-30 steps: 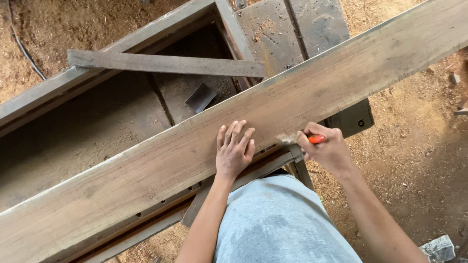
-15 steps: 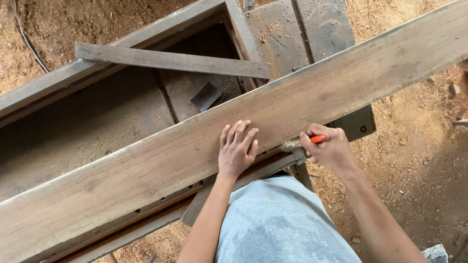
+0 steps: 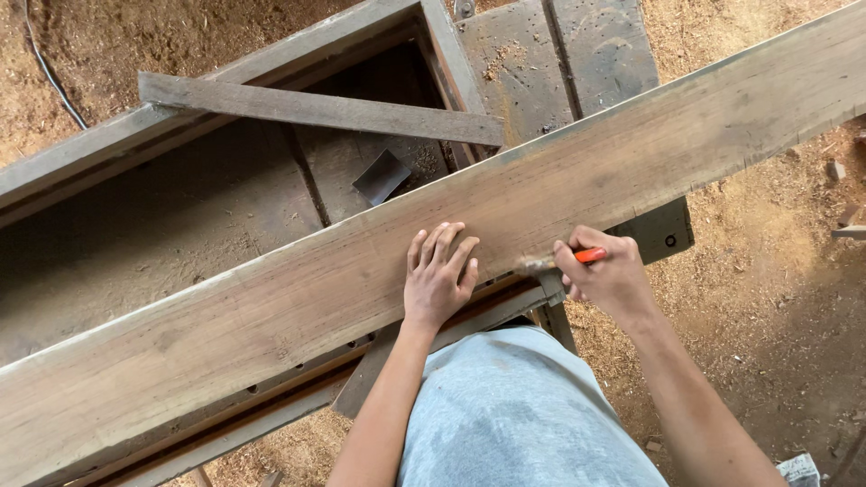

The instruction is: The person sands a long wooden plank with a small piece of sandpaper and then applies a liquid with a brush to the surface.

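Observation:
A long, wide wooden plank (image 3: 271, 307) lies diagonally across a dusty machine table (image 3: 162, 234), from lower left to upper right. My left hand (image 3: 436, 278) rests flat on the plank near its front edge, fingers together and pointing away from me. My right hand (image 3: 609, 275) is closed on a small tool with an orange handle (image 3: 590, 256); its blurred tip (image 3: 534, 266) touches the plank's front edge just right of my left hand.
A narrower wooden slat (image 3: 316, 110) lies across the table's recess behind the plank. A small dark metal piece (image 3: 381, 176) sits in the recess. Sawdust covers the ground (image 3: 776, 271) on the right, with wood scraps (image 3: 848, 231). A black cable (image 3: 50, 77) runs at top left.
The view has shifted slightly; the plank and my left hand keep their places. My right hand has moved the orange-handled tool a little along the plank's front edge.

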